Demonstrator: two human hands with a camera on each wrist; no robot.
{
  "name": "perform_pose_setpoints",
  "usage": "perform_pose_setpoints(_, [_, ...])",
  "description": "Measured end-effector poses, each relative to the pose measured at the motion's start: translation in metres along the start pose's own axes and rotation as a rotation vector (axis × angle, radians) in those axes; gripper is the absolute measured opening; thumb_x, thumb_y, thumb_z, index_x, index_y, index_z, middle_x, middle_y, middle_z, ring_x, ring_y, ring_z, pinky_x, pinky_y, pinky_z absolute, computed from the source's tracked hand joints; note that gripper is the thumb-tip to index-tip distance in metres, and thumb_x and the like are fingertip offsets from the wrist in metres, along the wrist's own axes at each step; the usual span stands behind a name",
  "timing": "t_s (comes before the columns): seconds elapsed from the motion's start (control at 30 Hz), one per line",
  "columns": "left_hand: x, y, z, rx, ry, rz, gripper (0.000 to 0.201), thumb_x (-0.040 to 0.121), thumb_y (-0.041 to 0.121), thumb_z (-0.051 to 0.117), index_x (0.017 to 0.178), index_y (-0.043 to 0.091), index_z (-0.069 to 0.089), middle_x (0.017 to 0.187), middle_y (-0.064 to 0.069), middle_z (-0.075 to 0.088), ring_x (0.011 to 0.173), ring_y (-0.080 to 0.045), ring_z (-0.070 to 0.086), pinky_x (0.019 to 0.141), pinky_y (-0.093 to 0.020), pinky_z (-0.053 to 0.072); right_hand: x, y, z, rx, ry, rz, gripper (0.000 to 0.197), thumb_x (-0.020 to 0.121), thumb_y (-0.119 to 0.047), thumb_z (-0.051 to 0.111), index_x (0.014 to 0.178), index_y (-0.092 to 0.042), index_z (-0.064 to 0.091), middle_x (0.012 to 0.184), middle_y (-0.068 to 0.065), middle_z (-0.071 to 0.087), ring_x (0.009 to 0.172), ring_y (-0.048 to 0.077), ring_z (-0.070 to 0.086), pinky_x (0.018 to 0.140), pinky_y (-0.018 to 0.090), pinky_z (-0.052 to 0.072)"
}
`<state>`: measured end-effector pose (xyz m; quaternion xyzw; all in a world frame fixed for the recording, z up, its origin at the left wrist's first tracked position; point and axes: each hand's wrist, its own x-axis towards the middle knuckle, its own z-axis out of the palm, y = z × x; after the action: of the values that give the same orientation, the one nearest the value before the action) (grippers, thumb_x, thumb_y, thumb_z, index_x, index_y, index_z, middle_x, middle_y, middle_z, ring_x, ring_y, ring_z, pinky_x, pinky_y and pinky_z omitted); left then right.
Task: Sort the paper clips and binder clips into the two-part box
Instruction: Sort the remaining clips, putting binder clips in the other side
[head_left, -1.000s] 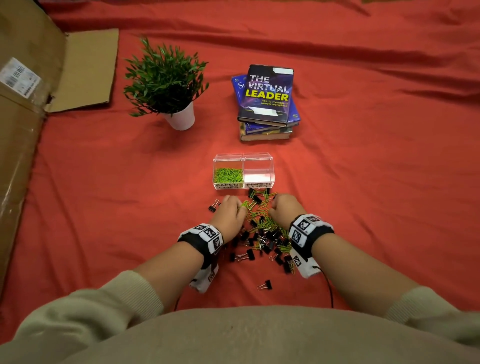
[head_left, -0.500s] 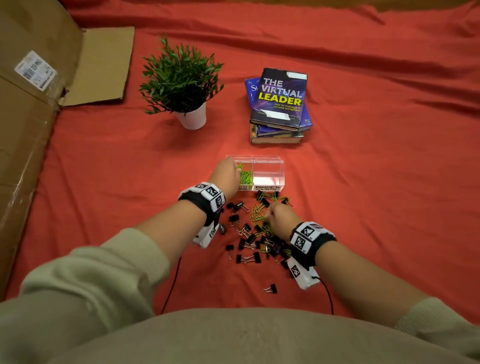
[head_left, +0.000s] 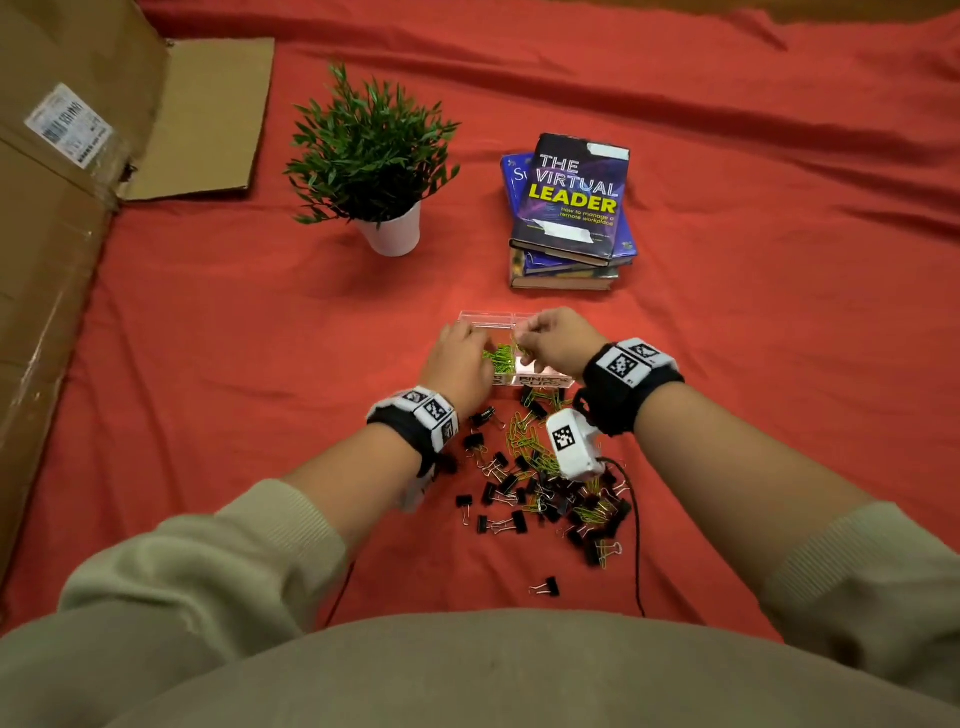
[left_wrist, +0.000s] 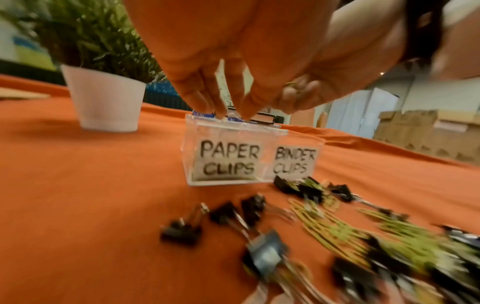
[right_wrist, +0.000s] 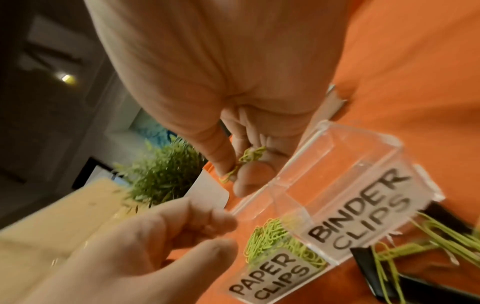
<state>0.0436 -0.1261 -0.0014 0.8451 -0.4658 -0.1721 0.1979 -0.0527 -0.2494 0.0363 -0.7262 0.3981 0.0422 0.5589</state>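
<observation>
The clear two-part box (head_left: 488, 315) stands on the red cloth, labelled PAPER CLIPS on the left and BINDER CLIPS on the right (left_wrist: 226, 160) (right_wrist: 350, 164). Green paper clips (head_left: 498, 356) (right_wrist: 270, 234) lie in its left part; the right part looks empty. My left hand (head_left: 484, 344) (left_wrist: 228, 111) hovers over the left part, fingers loosely curled, and I see nothing in them. My right hand (head_left: 524, 343) (right_wrist: 233, 174) pinches a bunch of green paper clips (right_wrist: 250, 157) above the box's middle. Black binder clips (head_left: 498, 522) (left_wrist: 182, 230) and green paper clips (head_left: 530, 441) lie mixed before the box.
A potted plant in a white pot (head_left: 389, 228) stands behind the box on the left. A stack of books (head_left: 571, 218) lies behind it on the right. A flattened cardboard box (head_left: 57, 218) runs along the left side. A black cable (head_left: 636, 545) trails from my right wrist.
My right hand has left the pile and risen to the box with green paper clips in it. My left hand stays over the paper clip part.
</observation>
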Motion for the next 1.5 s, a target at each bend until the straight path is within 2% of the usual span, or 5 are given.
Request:
perform_pose_setpoints(0.3, [-0.064, -0.013, 0.046, 0.124, -0.245, 0.197, 0.043, 0.081, 0.011, 0.052, 0.124, 0.014, 0.055, 0.12, -0.006, 0.053, 0.108, -0.027, 0.048, 0.09, -0.041, 0.045, 0.021, -0.018, 0.047, -0.588, 0.017, -0.174, 0.027, 0.092, -0.005, 0.046, 0.113, -0.007, 0.062, 0.115, 0.014, 0.065, 0.105, 0.029, 0.06, 0.09, 0.034, 0.048])
perform_pose_setpoints(0.47, [-0.063, -0.024, 0.043, 0.214, -0.277, 0.192, 0.042, 0.084, 0.017, 0.049, 0.126, 0.018, 0.054, 0.125, -0.003, 0.05, 0.112, -0.025, 0.045, 0.092, -0.038, 0.044, -0.003, 0.0, 0.012, -0.317, 0.203, -0.214, 0.025, 0.09, -0.008, 0.047, 0.098, -0.019, 0.068, 0.091, 0.001, 0.07, 0.065, 0.018, 0.061, 0.062, 0.032, 0.054])
perform_pose_setpoints(0.63, [-0.057, -0.01, 0.042, 0.234, -0.241, 0.269, 0.034, 0.086, 0.014, 0.048, 0.119, 0.011, 0.055, 0.125, -0.005, 0.051, 0.113, -0.024, 0.046, 0.094, -0.04, 0.045, -0.031, 0.066, -0.029, -0.19, 0.466, 0.006, 0.017, 0.092, -0.01, 0.05, 0.096, -0.014, 0.066, 0.095, 0.007, 0.069, 0.072, 0.016, 0.057, 0.056, 0.025, 0.046])
perform_pose_setpoints(0.87, [-0.053, 0.019, 0.055, 0.258, -0.376, 0.258, 0.064, 0.091, 0.007, 0.045, 0.149, 0.006, 0.019, 0.158, -0.008, 0.015, 0.146, -0.022, 0.016, 0.118, -0.036, 0.023, -0.048, 0.127, 0.002, -0.495, 0.266, 0.029, 0.028, 0.091, -0.021, 0.056, 0.118, -0.019, 0.059, 0.115, 0.001, 0.05, 0.108, 0.018, 0.051, 0.094, 0.035, 0.052])
perform_pose_setpoints(1.5, [-0.04, 0.028, 0.049, 0.425, -0.276, 0.266, 0.046, 0.082, -0.006, 0.051, 0.127, 0.002, 0.046, 0.13, -0.015, 0.046, 0.122, -0.031, 0.042, 0.096, -0.04, 0.045, -0.049, 0.111, 0.026, -0.578, 0.226, -0.113, 0.011, 0.09, -0.01, 0.052, 0.091, -0.008, 0.063, 0.099, 0.007, 0.06, 0.096, 0.023, 0.054, 0.086, 0.033, 0.046])
